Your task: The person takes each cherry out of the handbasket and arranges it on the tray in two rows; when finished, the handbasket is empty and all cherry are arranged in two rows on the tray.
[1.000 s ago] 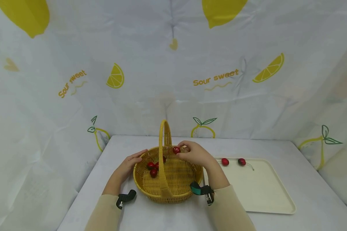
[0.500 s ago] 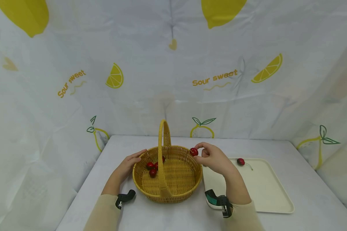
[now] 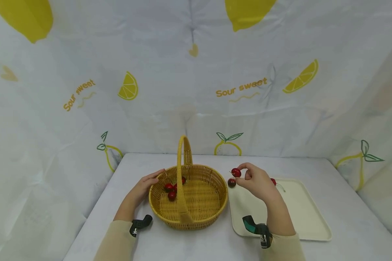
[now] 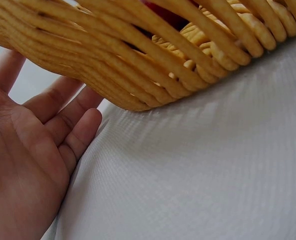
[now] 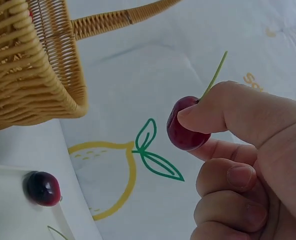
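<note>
- Head view: your right hand point(image 3: 256, 181) pinches a cherry point(image 3: 236, 172) between thumb and forefinger; it is in the air near the tray's far left corner.
- Your left hand point(image 3: 144, 186) has its fingers loosely extended along the left rim of the basket point(image 3: 196, 225), touching it with no grasp around anything.
- You have cherries point(image 3: 172, 196) clustered in the basket's left part, partly behind the upright handle point(image 3: 179, 181), which hides some of them.
- Just right of the basket you have the tray point(image 3: 300, 217), flat on the table point(image 3: 215, 248).
- A dark cherry point(image 3: 232, 182) sits in the tray's far left corner, and a far cherry point(image 3: 273, 181) lies by the far edge, partly behind your right hand, its stem pointing right.
- From your right wrist, the pinched cherry's thin green stem point(image 5: 217, 75) sticks up past your thumb; your other fingers are curled in, and the dark cherry lies by the tray rim.
- From your left wrist, your palm faces the camera beside the basket's woven wall; a bit of red shows through the weave.
- Behind the table hangs a white curtain point(image 3: 160, 116) printed with lemons.
</note>
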Motion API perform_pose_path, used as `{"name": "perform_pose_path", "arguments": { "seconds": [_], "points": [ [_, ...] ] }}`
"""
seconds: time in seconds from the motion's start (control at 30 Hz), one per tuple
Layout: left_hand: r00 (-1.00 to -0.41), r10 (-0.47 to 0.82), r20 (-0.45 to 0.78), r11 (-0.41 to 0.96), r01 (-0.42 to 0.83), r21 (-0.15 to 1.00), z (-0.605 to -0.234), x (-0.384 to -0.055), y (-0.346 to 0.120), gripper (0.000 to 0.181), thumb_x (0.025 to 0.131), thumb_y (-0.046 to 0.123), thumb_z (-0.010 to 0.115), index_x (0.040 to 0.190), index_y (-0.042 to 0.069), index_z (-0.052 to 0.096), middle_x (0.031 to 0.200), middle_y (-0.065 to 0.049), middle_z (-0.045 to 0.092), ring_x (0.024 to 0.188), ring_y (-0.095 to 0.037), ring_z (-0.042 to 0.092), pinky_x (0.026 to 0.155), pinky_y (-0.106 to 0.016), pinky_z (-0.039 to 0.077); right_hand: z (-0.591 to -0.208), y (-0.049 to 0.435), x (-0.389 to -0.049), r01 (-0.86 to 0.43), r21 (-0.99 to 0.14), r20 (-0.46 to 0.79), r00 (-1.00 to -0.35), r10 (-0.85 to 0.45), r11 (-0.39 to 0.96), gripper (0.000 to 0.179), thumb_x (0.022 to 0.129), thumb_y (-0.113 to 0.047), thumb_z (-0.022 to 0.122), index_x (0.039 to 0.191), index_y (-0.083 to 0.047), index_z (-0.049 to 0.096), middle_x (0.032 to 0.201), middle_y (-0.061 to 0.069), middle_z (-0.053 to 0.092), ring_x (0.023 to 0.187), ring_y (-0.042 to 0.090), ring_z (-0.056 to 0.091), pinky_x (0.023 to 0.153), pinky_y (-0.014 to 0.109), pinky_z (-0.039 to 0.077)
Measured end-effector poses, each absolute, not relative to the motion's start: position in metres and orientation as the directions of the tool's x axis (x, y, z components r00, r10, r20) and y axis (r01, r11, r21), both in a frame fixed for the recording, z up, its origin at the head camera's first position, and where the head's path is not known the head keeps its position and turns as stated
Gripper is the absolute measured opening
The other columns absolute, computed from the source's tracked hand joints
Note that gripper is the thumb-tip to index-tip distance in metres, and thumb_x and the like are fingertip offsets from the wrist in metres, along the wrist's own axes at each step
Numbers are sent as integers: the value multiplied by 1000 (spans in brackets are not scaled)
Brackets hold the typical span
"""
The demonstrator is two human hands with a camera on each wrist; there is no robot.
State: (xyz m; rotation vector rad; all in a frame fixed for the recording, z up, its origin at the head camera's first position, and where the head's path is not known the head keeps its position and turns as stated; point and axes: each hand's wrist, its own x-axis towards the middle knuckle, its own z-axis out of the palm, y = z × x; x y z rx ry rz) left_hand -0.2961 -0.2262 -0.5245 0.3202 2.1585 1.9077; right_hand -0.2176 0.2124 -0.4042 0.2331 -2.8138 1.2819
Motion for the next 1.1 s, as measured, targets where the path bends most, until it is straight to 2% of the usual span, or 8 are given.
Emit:
{"name": "perform_pose_path", "arguments": {
  "seconds": [0.27,0.6,0.77,1.1],
  "points": [
    [-944,328,-27,132,17,991,-525,-296,-226,54,100,24,56,154,15,50,161,-4,40,153,-28,24,123,-54,12,-407,234,-222,-89,-714,90,-995,-35,694,38,93,-23,70,127,-8,60,68,3,48,58,18,42,49,30,31],
    [-950,310,-28,153,21,988,-521,-295,-223,53,101,23,55,153,16,51,161,-4,40,154,-29,23,123,-56,12,-409,267,-224,-37,-677,126,-990,67,735,44,95,-24,67,133,-4,56,75,5,49,62,20,45,51,33,35],
    [-949,313,-28,153,21,988,-521,-295,-223,53,101,21,54,154,15,50,161,-5,41,154,-29,24,123,-55,13,-416,285,-223,21,-676,127,-981,145,736,48,96,-26,65,136,-3,54,76,6,51,62,22,47,51,33,36],
    [-952,303,-38,151,8,988,-522,-295,-223,55,99,22,54,153,17,51,161,-3,40,154,-29,23,123,-56,11,-435,318,-223,159,-701,96,-945,313,695,56,98,-32,62,143,-1,49,89,12,55,71,26,50,55,35,42]
  ]
}}
